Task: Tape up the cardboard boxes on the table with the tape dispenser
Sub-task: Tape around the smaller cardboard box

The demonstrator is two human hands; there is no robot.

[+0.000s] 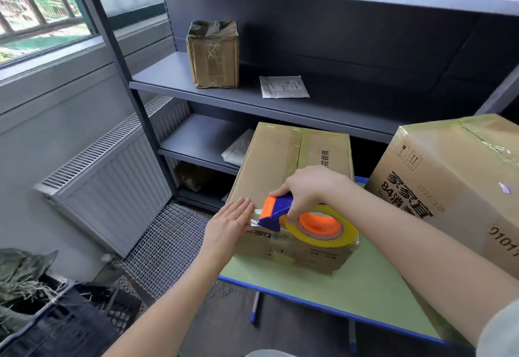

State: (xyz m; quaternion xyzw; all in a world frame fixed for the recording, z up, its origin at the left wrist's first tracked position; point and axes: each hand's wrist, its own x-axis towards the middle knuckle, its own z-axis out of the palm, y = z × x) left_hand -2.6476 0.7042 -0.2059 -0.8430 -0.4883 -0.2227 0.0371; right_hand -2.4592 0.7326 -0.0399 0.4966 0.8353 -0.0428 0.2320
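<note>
Brown cardboard box with black printed characters (280, 160), flaps closed, glossy clear tape along its top seam and near edge; it stands on the left part of a pale green table with a blue rim (351, 286). The left hand (230, 223), fingers straight and together, lies flat on the box's near-left top corner, pressing the tape end. Just to its right, a blue-and-orange hand tape dispenser (303, 223) carrying a yellowish clear roll rests on the box's near top edge. The right hand (306, 188) grips its handle from above, fingers curled round it. Farther right on the table stands a larger printed, taped cardboard box (449, 188). Behind, grey metal shelving (168, 87) holds a small taped brown carton (213, 56) and a flat white pouch (283, 87).
</note>
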